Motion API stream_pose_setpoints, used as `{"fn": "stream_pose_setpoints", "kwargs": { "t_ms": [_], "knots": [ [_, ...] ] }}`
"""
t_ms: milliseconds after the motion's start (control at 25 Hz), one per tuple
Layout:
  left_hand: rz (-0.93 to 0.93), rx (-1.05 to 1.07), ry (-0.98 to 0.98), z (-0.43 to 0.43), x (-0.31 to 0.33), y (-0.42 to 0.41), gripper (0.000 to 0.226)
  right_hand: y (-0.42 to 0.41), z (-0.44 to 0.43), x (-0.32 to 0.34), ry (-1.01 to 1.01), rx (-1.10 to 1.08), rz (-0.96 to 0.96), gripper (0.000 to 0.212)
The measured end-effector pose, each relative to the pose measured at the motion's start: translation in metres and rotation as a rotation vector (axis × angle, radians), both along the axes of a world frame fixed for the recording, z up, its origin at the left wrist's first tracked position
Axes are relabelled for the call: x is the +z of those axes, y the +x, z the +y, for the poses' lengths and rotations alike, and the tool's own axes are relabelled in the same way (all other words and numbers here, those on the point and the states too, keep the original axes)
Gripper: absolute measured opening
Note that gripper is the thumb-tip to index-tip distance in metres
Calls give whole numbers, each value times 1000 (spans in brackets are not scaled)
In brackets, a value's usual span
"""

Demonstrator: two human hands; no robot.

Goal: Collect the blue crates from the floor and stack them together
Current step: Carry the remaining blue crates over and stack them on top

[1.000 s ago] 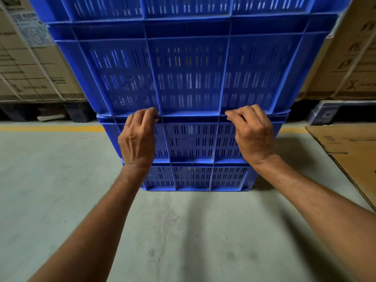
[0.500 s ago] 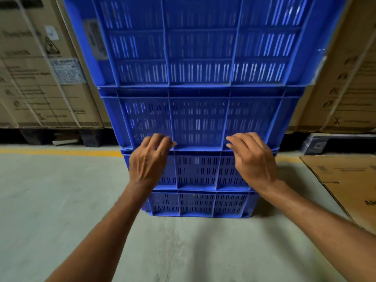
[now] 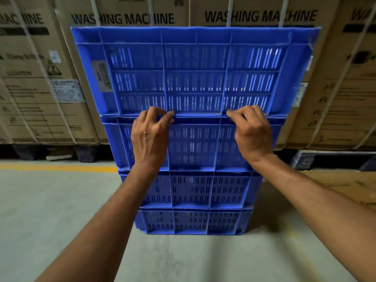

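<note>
Several blue slotted plastic crates are nested in one stack (image 3: pixel 191 190) standing on the floor. The top blue crate (image 3: pixel 193 74) is the tallest showing and bears a label on its left side. My left hand (image 3: pixel 149 137) and my right hand (image 3: pixel 252 135) are both against the stack's near face. Their curled fingertips hook the seam where the top crate's lower edge meets the rim of the crate below. The hands sit about a third of the crate's width apart.
Strapped cardboard boxes (image 3: pixel 40 78) printed WASHING MACHINE stand on pallets right behind the stack. A yellow line (image 3: pixel 59 167) runs along the grey concrete floor at left. Flattened cardboard (image 3: pixel 350 188) lies on the floor at right, beside a dark pallet (image 3: pixel 325 159).
Both hands have moved up the stack's face from a lower seam to the seam under the top crate. The view has risen, so the whole stack now shows.
</note>
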State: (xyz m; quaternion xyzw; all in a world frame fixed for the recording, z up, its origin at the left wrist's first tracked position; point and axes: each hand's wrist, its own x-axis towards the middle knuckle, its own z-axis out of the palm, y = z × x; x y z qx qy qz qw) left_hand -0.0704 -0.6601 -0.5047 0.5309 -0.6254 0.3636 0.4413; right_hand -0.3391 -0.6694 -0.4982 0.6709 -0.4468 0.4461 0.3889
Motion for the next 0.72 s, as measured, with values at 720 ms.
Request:
{"fn": "stream_pose_setpoints", "kwargs": {
  "t_ms": [720],
  "knots": [
    [-133,74,34,20,15,-4,33,-5,15,25,137,-7,182,20]
  ]
}}
